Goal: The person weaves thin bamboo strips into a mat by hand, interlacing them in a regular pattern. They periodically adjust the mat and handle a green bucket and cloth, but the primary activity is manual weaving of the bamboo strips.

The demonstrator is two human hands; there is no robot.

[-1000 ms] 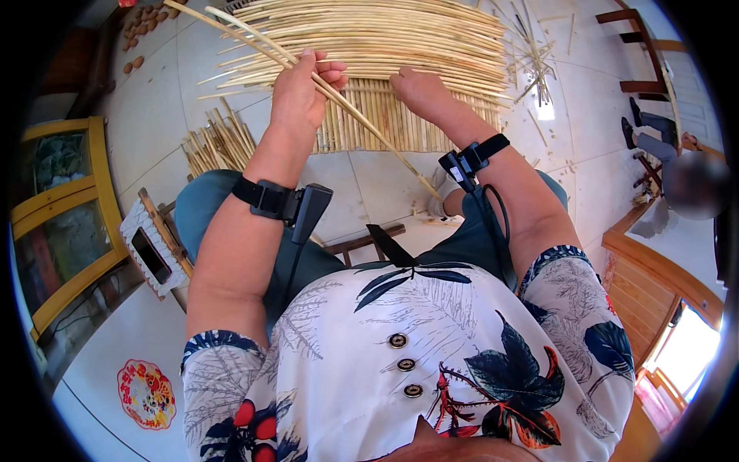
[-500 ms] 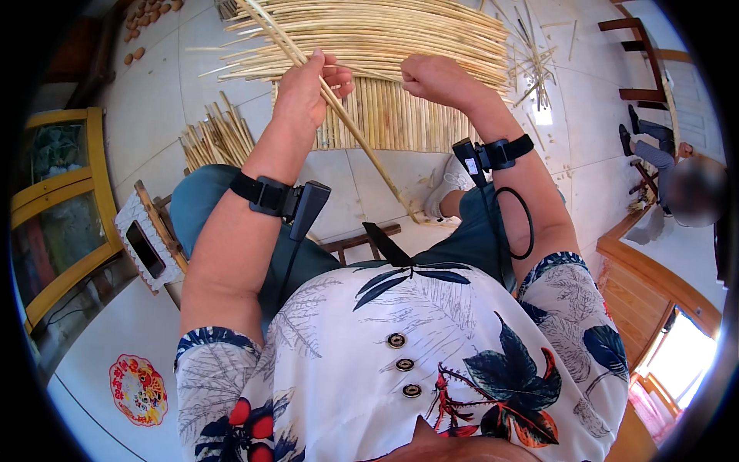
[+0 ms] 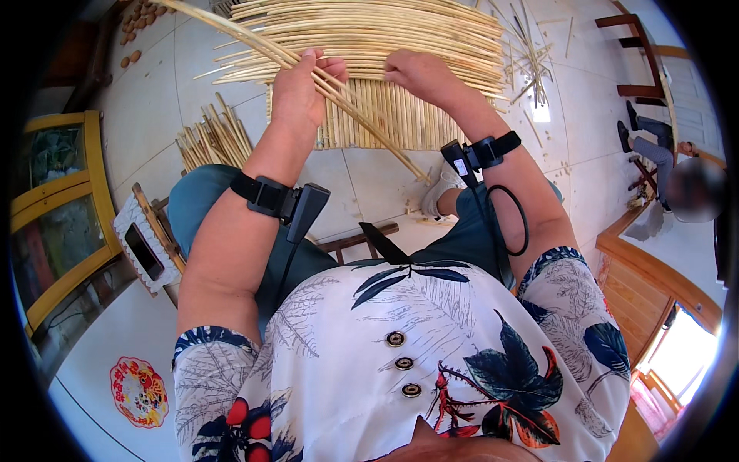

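Observation:
My left hand (image 3: 302, 94) is closed around a few long pale bamboo strips (image 3: 362, 115) that run diagonally from the upper left down toward my right foot. Just to the right, my right hand (image 3: 412, 71) rests on the woven bamboo mat (image 3: 400, 115), fingers curled at the edge of the horizontal strips (image 3: 369, 31). The mat's vertical slats lie under both hands on the tiled floor. Black sensor bands sit on both wrists.
A loose bundle of bamboo sticks (image 3: 212, 138) lies on the floor at the left. A small wooden stool with a phone (image 3: 146, 246) stands by my left knee. A yellow-framed cabinet (image 3: 54, 200) is at the far left. Another person (image 3: 662, 154) sits at the right.
My right hand has moved left and up onto the mat, closer to my left hand. The held strips have tilted lower across the mat.

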